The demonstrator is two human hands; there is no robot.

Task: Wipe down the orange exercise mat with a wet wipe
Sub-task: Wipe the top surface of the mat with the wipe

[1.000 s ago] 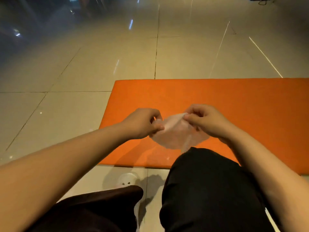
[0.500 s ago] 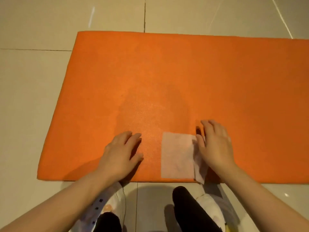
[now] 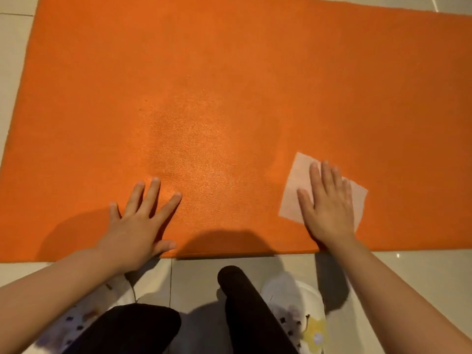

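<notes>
Orange exercise mat on tiled floor, right hand flat, fingers straight, pressing wet wipe near mat's front edge, left hand splayed flat on mat

The single head camera is looking steeply down, close above the orange mat, its near edge lying by the viewer's knees.
</notes>
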